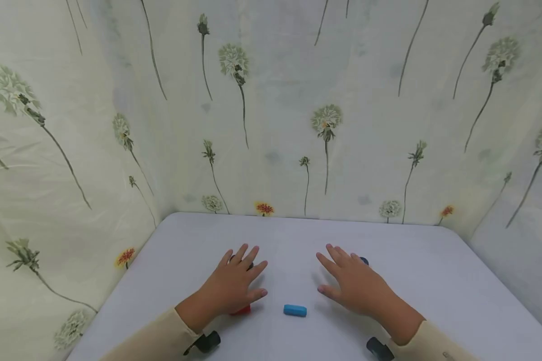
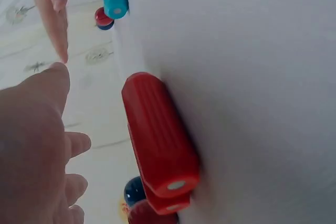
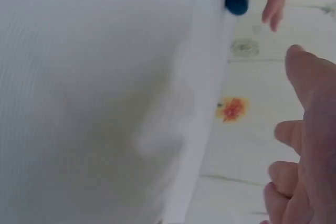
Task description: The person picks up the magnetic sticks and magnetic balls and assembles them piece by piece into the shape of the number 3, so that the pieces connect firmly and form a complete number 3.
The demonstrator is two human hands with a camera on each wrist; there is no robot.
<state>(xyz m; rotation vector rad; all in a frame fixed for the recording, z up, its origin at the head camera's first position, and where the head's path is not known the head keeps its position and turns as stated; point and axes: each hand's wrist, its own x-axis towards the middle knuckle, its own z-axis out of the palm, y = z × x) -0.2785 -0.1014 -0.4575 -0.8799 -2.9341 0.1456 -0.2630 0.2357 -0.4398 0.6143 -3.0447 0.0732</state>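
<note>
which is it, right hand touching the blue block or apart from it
Apart: the head view plainly shows bare white tabletop between the right hand and the blue block.

I can read no text, brand or number anywhere; the blue piece (image 1: pixel 295 310) on the bench (image 1: pixel 289 240) shows no lettering I can make out; the red piece (image 2: pixel 160 135) near my left grip (image 1: pixel 232 283) has a pale spot (image 2: pixel 176 185) on its end, with nothing legible in it.
</note>
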